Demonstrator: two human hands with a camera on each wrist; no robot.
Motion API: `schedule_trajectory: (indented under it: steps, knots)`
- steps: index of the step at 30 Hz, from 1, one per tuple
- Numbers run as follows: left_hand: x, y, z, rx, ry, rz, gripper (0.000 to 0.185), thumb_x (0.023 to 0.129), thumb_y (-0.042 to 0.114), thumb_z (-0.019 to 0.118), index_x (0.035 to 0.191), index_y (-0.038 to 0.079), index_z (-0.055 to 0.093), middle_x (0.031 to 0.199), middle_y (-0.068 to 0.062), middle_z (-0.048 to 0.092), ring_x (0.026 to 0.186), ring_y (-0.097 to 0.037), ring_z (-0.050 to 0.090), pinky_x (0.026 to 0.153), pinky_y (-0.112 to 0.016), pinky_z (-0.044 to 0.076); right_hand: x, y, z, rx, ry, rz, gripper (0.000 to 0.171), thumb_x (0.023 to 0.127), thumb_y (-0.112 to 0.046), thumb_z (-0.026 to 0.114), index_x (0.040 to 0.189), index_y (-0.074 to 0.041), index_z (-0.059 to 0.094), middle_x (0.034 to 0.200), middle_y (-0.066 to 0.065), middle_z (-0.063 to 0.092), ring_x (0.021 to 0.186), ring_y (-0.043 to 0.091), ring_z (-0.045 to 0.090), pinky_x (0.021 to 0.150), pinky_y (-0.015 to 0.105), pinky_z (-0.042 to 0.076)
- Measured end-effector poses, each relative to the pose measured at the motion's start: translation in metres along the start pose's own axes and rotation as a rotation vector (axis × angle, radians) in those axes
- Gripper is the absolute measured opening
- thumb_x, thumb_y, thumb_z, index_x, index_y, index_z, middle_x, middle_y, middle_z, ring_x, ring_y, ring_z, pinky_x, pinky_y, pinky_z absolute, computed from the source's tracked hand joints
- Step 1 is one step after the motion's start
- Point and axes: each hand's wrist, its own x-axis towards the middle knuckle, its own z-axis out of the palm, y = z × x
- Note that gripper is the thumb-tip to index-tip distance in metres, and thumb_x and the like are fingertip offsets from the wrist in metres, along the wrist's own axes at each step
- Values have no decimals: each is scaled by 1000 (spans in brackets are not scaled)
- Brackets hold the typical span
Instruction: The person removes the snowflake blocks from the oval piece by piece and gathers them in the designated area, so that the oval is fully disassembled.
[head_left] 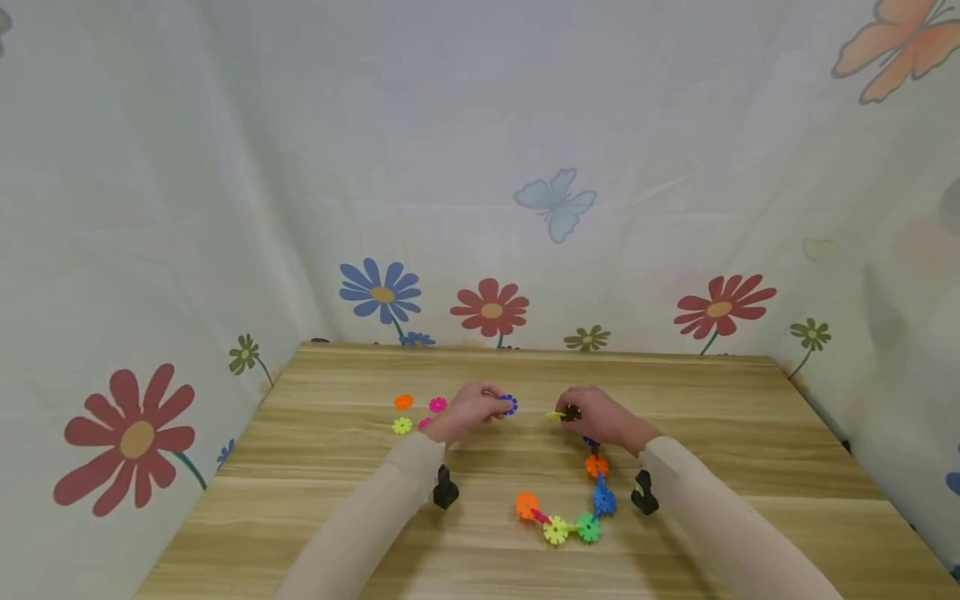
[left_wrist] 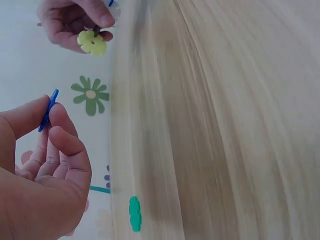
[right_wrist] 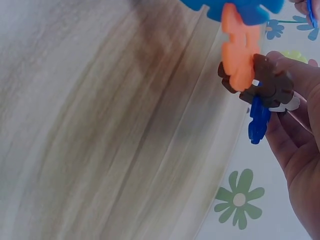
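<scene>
My left hand (head_left: 474, 407) pinches a blue snowflake disc (head_left: 510, 404) between thumb and fingertips; the disc appears nearly edge-on in the left wrist view (left_wrist: 48, 111). Across a gap to the right, my right hand (head_left: 597, 414) grips the far end of a chain of slotted snowflake discs. A yellow disc (left_wrist: 92, 43) sticks out past its fingertips, beside a dark disc (head_left: 572, 412). Below that hand the chain runs through a dark blue disc (right_wrist: 259, 120), a brown disc (right_wrist: 272, 85) and an orange disc (right_wrist: 237, 50), then curves toward the near side. Fingers partly hide the held end.
Loose discs lie left of my left hand on the wooden table (head_left: 337, 467): an orange disc (head_left: 403, 402), a yellow-green disc (head_left: 402, 426) and pink discs (head_left: 438, 404). The chain's other end, an orange disc (head_left: 527, 505), lies between my forearms. A flower-patterned curtain (head_left: 450, 167) surrounds the table.
</scene>
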Motion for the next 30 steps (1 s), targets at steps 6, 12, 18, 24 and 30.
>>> schedule_trajectory:
  steps: [6,12,18,24,30]
  knots:
    - [-4,-1,-13,32,22,40,24,88,12,68,105,0,56,84,-8,67,90,-37,63,77,-42,50,-2,-2,-3,29,-13,5,16,82,-12,74,95,-7,66,88,-4,58,75,9,54,68,29,48]
    - [-5,-7,-27,106,25,96,21,88,8,67,104,1,57,83,-10,66,84,-36,64,74,-42,52,-1,-3,-4,12,-9,-3,17,82,-11,75,96,-6,66,88,-3,58,75,11,55,68,29,48]
    - [-8,-16,-40,147,24,85,24,86,6,68,108,2,58,88,-10,64,81,-29,63,75,-40,52,-1,-2,-1,24,-15,-11,16,82,-11,74,95,-6,66,86,-2,57,74,11,54,67,29,48]
    - [-11,-22,-51,149,13,53,31,83,-2,69,111,1,58,93,-11,63,81,-23,61,78,-39,53,-2,-1,1,15,-13,-7,17,81,-11,75,95,-7,66,87,-4,57,74,8,53,67,28,48]
    - [-13,-21,-59,175,62,17,33,80,-4,70,111,1,59,93,-12,63,81,-22,61,77,-38,52,-2,1,2,20,-11,-1,17,81,-11,75,94,-8,65,86,-5,56,73,8,53,67,28,48]
